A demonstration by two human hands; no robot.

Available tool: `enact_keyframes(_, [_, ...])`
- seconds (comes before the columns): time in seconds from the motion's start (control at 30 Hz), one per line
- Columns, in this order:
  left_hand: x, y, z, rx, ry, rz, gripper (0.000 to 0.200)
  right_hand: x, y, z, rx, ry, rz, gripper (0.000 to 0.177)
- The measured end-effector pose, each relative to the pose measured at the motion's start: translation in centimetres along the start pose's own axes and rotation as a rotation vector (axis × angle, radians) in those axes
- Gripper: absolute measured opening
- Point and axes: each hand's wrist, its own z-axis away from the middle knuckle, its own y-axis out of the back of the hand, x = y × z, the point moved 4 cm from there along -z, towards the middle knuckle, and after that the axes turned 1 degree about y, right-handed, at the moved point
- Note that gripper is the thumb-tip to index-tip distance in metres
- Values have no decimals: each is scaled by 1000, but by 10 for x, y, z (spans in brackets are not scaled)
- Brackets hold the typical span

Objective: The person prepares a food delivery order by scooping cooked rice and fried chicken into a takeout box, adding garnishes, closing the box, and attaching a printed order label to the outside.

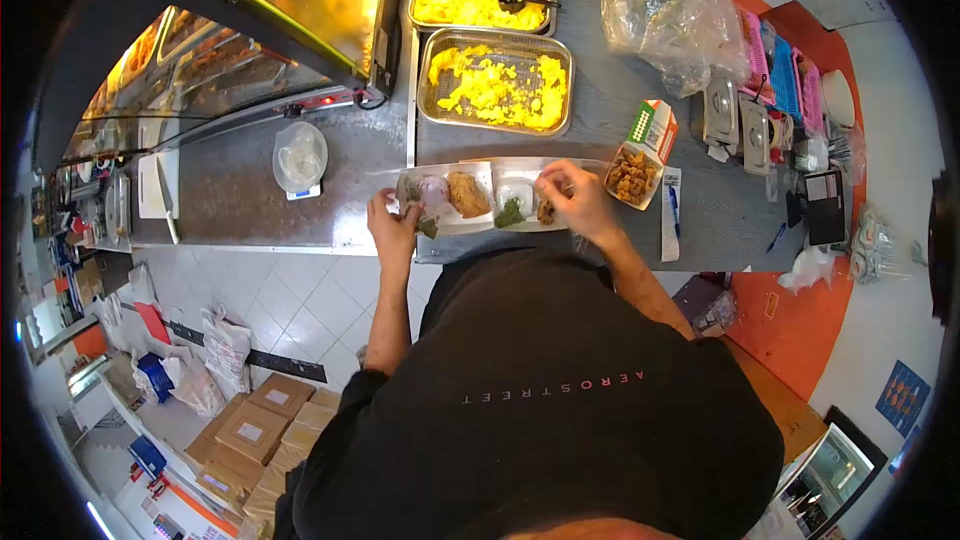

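Note:
A long white open carton [480, 162] lies on the counter in front of me. In its left half are a brown breaded piece [467, 196] and a pale pinkish round thing [433, 190]; in the right half are chopped green herbs [510, 212] beside a small clear cup [516, 188]. My left hand [393, 228] is closed at the carton's left end, by a grey-green piece [408, 190] I cannot name. Over the right end, my right hand [583, 204] has its fingers pinched together above a small brown piece [545, 211]; what they hold is hidden.
A box of brown fried pieces [632, 176] stands right of the carton, near a paper slip with a pen [673, 208]. Behind are two metal trays [425, 105] of yellow food, one with a black spoon [514, 2]. A plastic tub [300, 158] sits left, below a glass display [300, 0].

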Motion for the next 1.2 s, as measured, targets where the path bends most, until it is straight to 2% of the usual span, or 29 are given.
enact_keyframes(0.03, [6, -1, 2, -53, 55, 35, 36, -6, -4, -2, -3, 50, -56, 31])
enact_keyframes(0.07, [12, -6, 5, -16, -73, 145, 25, -14, -8, -4, 0, 102, -103, 36])
enact_keyframes(0.1, [28, -13, 10, -29, -87, 164, 25, -27, -14, -5, -113, 68, -186, 49])
enact_keyframes(0.17, [77, -33, 23, -190, -90, 341, 22, -59, -22, -9, -357, 10, -384, 52])
enact_keyframes(0.2, [95, -47, 26, -269, -180, 475, 15, -65, -12, -16, -330, 47, -211, 41])
enact_keyframes(0.23, [123, -50, 27, -267, -188, 458, 8, -66, -2, -27, -305, 85, -40, 31])
enact_keyframes(0.3, [157, -54, 17, -192, -201, 561, 10, -62, 59, -58, 327, 284, -372, 9])
enact_keyframes(0.33, [155, -52, 14, -252, -110, 532, 12, -65, 99, -74, 619, 297, -545, 5])
enact_keyframes(0.37, [156, -52, 10, -299, -118, 549, 15, -49, 151, -87, 806, 342, -240, 7])
enact_keyframes(0.4, [155, -53, 4, -297, -167, 573, 16, -38, 192, -98, 896, 277, -284, 9])
enact_keyframes(0.43, [153, -54, -1, -290, -213, 594, 16, -21, 228, -115, 1110, 354, -76, 13])
enact_keyframes(0.5, [147, -52, -16, -291, -190, 571, 17, 16, 281, -152, 1250, 339, 113, 15])
enact_keyframes(0.53, [145, -51, -24, -307, -164, 549, 18, 42, 298, -174, 1239, 357, 101, 15])
enact_keyframes(0.57, [144, -49, -31, -286, -169, 554, 18, 68, 308, -199, 1157, 291, 285, 17])
enact_keyframes(0.6, [142, -47, -37, -262, -146, 574, 19, 62, 304, -217, 1069, 225, 467, 20])
enact_keyframes(0.63, [141, -44, -45, -238, -126, 594, 20, 60, 299, -223, 1061, 243, 458, 20])
enact_keyframes(0.67, [132, -42, -52, -243, -54, 600, 25, 22, 278, -212, 1254, 248, 794, 22])
enact_keyframes(0.7, [131, -45, -59, -219, -73, 608, 25, 6, 257, -227, 1203, 324, 788, 24])
enact_keyframes(0.73, [123, -46, -66, -130, 48, 691, 26, -10, 235, -242, 1147, 399, 780, 26])
enact_keyframes(0.77, [112, -50, -70, -45, 179, 769, 27, -3, 209, -266, 824, 520, 443, 28])
enact_keyframes(0.83, [89, -58, -97, -42, 222, 695, 35, 28, 140, -318, 295, 256, 336, 28])
enact_keyframes(0.9, [98, -59, -122, -113, -410, -295, 40, 102, 98, -365, 197, 48, 612, 32])
enact_keyframes(0.97, [94, -57, -137, -141, -309, -237, 44, 131, 80, -389, 29, -145, 427, 40])
enact_keyframes(1.0, [97, -54, -140, -151, -253, -166, 44, 123, 75, -392, 39, -71, 370, 45])
enact_keyframes(1.03, [99, -51, -139, -167, -193, -92, 45, 135, 68, -405, 187, 258, 495, 46])
enact_keyframes(1.1, [94, -49, -138, -144, -195, -67, 46, 114, 57, -412, 30, 26, 381, 37])
enact_keyframes(1.13, [87, -50, -137, -135, -169, -29, 45, 95, 52, -414, 21, 26, 385, 37])
enact_keyframes(1.17, [79, -52, -137, -128, -145, 9, 45, 81, 40, -414, -237, -130, 365, 31])
enact_keyframes(1.2, [70, -57, -138, -181, 23, 98, 49, 78, 29, -414, -492, -287, 341, 27])
